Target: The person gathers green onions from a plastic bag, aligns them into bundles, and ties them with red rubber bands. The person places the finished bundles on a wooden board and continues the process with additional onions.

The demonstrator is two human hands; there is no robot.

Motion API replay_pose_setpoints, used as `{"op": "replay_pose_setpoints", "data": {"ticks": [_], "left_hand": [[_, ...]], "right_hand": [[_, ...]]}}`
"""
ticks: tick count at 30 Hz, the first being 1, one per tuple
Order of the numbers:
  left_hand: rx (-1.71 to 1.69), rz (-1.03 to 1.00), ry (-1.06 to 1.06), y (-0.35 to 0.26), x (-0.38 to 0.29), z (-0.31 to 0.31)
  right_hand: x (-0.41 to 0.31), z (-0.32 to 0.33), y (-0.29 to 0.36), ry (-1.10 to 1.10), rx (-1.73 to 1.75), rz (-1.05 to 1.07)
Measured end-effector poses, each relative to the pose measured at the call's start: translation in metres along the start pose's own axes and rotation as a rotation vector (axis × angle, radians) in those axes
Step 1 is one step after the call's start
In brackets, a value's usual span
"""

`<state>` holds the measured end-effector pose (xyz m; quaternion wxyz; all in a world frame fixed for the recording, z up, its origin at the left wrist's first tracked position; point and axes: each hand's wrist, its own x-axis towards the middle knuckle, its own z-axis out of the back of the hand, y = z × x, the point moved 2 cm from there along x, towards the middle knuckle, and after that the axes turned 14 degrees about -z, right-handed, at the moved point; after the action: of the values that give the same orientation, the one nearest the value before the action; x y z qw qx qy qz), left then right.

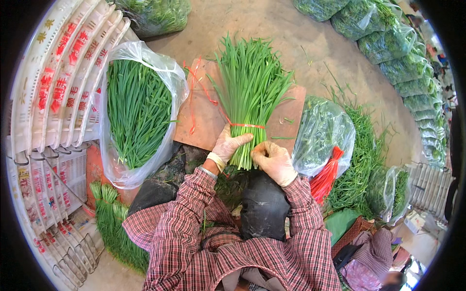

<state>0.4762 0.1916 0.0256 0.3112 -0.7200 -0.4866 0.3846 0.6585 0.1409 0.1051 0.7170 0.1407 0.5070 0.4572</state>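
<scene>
A bunch of garlic chives (251,83) lies over a brown board (193,120), its leaves fanned away from me. A red plastic tie (248,125) goes around it just above the stems. My left hand (230,144), in a thin translucent glove, grips the stems from the left, thumb across them below the tie. Beside the cut stem ends on the right is my gloved right hand (275,162), fingers curled and thumb against the index finger. Whether it pinches anything is hidden. A loose red strand (192,98) trails over the board's left side.
Left stands an open plastic bag (174,72) of chives, beside stacked white plastic crates (72,80). Tied bunches (116,222) lie below it. Right are a filled clear bag (320,127), red tie strips (326,178) and loose chives (358,156). Bagged greens (389,43) line the far right.
</scene>
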Motion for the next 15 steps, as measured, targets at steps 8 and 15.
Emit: {"op": "replay_pose_setpoints", "data": {"ticks": [8,15], "left_hand": [[0.003,0.08,0.01,-0.003,-0.001,0.001],[0.003,0.067,0.027,-0.011,-0.006,0.003]], "right_hand": [[-0.128,-0.003,0.095,1.239,-0.257,0.681],[-0.024,0.013,0.053,-0.122,-0.389,0.281]]}}
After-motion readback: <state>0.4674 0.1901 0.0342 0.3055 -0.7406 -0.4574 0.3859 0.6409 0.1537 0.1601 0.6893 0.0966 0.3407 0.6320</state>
